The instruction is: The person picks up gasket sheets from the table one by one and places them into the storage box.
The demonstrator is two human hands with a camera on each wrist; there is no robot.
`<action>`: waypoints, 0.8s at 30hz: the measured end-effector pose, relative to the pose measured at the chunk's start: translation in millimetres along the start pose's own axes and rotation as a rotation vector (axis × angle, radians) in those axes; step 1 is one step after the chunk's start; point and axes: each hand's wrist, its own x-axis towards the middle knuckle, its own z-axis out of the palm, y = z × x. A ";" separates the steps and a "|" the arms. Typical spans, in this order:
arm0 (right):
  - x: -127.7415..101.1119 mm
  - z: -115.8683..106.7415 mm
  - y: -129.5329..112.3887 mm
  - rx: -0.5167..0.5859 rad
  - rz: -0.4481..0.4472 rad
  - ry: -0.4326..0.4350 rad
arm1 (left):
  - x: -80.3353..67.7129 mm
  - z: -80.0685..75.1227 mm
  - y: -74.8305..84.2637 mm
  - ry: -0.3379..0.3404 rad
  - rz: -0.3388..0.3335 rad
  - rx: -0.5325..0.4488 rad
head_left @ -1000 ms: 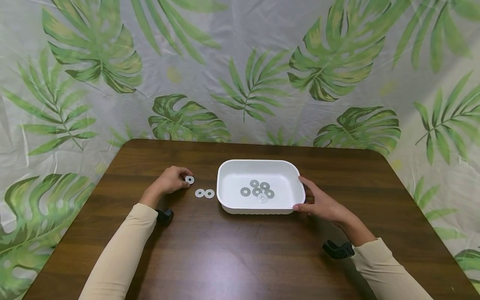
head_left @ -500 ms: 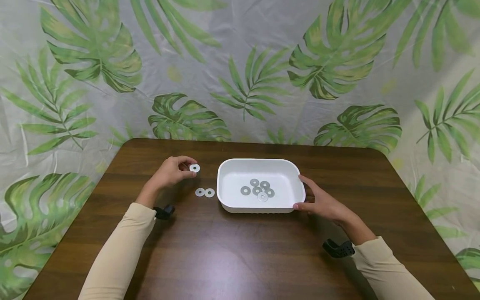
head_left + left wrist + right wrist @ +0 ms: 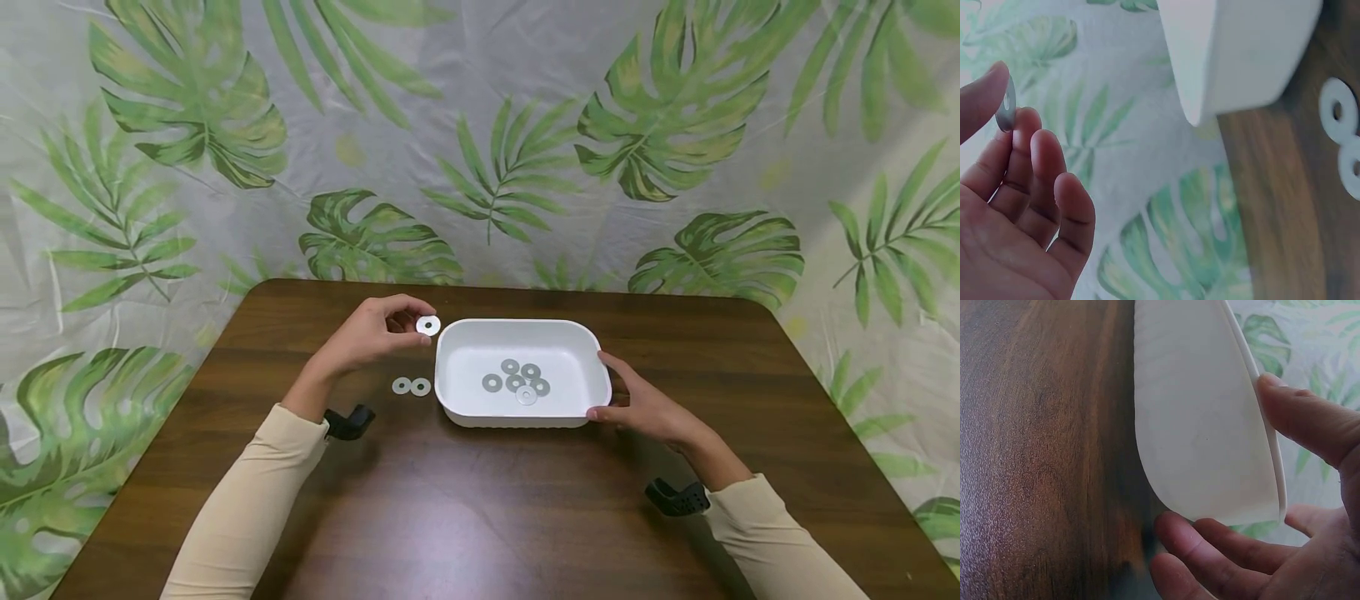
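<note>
My left hand (image 3: 371,333) pinches a flat metal washer (image 3: 428,325) by its edge, just off the left rim of a white plastic tub (image 3: 525,416). In the left wrist view the held washer (image 3: 1005,120) is seen nearly edge-on between thumb and fingertips, and the other fingers are loosely bent. The right hand (image 3: 648,406) grips the tub's right end, with its thumb on the rim and fingers round the end wall (image 3: 1204,425). Inside the tub several washers (image 3: 492,383) lie flat, some overlapping.
Two more washers, a left one (image 3: 402,386) and a right one (image 3: 420,387), lie side by side on the dark wooden table (image 3: 480,508), left of the tub. A leaf-patterned cloth (image 3: 480,150) hangs behind the table. Each wrist wears a black strap.
The left hand has lifted the washer from beside the pair on the table and carried it right and away from me, up to the tub's left rim. The right hand and tub stay put.
</note>
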 end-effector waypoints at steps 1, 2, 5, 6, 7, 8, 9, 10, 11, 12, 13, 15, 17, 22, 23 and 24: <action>0.0 0.0 0.3 -0.002 0.003 0.000 | 0.7 1.2 4.1 -0.005 0.012 -0.002; 0.0 0.0 0.5 -0.003 0.004 0.001 | 1.4 2.4 7.6 -0.010 0.022 -0.002; 0.0 -0.2 0.4 -0.005 0.004 0.003 | 3.1 5.7 16.1 -0.029 0.044 -0.003; 0.1 -0.3 0.3 -0.005 0.003 0.003 | 3.6 6.8 18.3 -0.036 0.048 -0.006; 0.0 -0.4 0.2 -0.005 0.002 0.003 | 4.0 7.8 20.0 -0.043 0.052 -0.008; -0.1 -0.5 0.1 -0.004 0.002 0.002 | 4.9 9.0 21.4 -0.050 0.059 -0.007; -0.1 -0.6 -0.1 -0.006 0.003 0.001 | 5.6 10.3 22.8 -0.058 0.065 -0.010; -0.1 -0.6 -0.3 -0.008 0.004 0.001 | 6.0 11.7 23.6 -0.066 0.070 -0.013; -0.1 -0.7 -0.4 -0.009 0.005 0.001 | 6.5 13.3 24.5 -0.074 0.075 -0.013; -0.2 -0.7 -0.6 -0.009 0.006 0.001 | 7.3 15.1 25.6 -0.082 0.081 -0.014; -0.2 -0.7 -0.7 -0.009 0.007 0.002 | 8.3 17.2 26.2 -0.090 0.087 -0.014; -0.2 -0.6 -0.6 -0.011 0.008 0.004 | 10.3 22.4 27.7 -0.104 0.103 -0.009; -0.1 -0.5 -0.3 -0.010 0.006 0.002 | 12.2 28.6 29.4 -0.114 0.114 -0.007; 0.2 -0.3 0.4 -0.009 0.008 0.001 | 15.8 48.4 30.7 -0.149 0.128 -0.020; 0.3 -0.3 0.5 -0.009 0.011 0.001 | 16.3 52.8 30.3 -0.158 0.129 -0.024; 0.3 -0.3 0.4 -0.008 0.013 0.003 | 16.9 57.6 29.7 -0.169 0.128 -0.030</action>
